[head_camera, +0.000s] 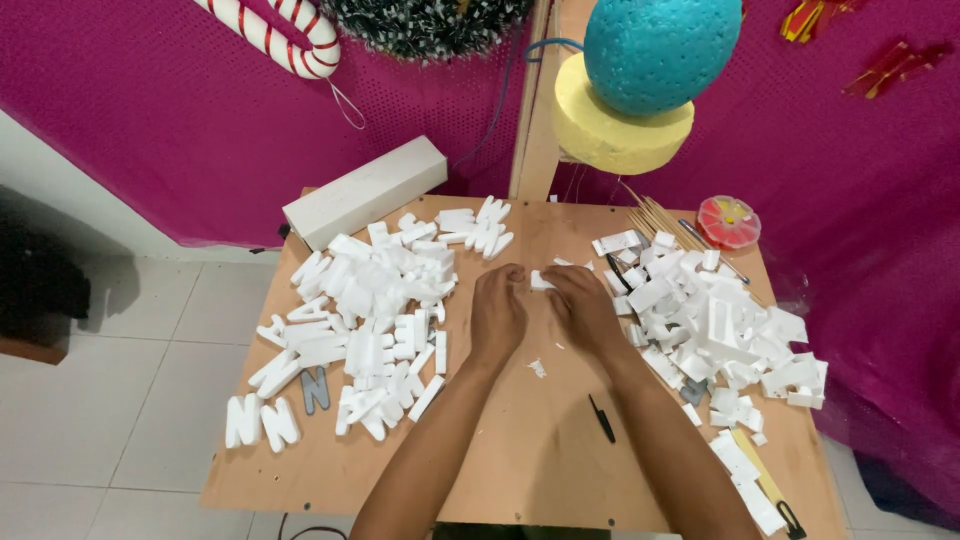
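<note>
I see both hands meeting at the middle of the brown table (520, 450). My left hand (497, 312) and right hand (580, 305) are curled together around a small white foam piece (541, 280), which pokes out between the fingertips at the far side of the grip. The fingers look closed on it, though I cannot tell how firmly each hand pinches.

Left of the grip lies a heap of cut white foam letters (375, 300), with a grey letter (315, 388) at its near edge. Right of the grip sits a looser pile of white foam scraps (710, 320).

Near my right forearm, on the near side of the grip, a black blade (601, 418) lies flat on the wood.

Beyond the scraps a round, clear, compartmented box (728, 221) holds red and yellowish bits; I cannot tell what they are. A long white foam block (365, 191) rests at the far left corner.
</note>
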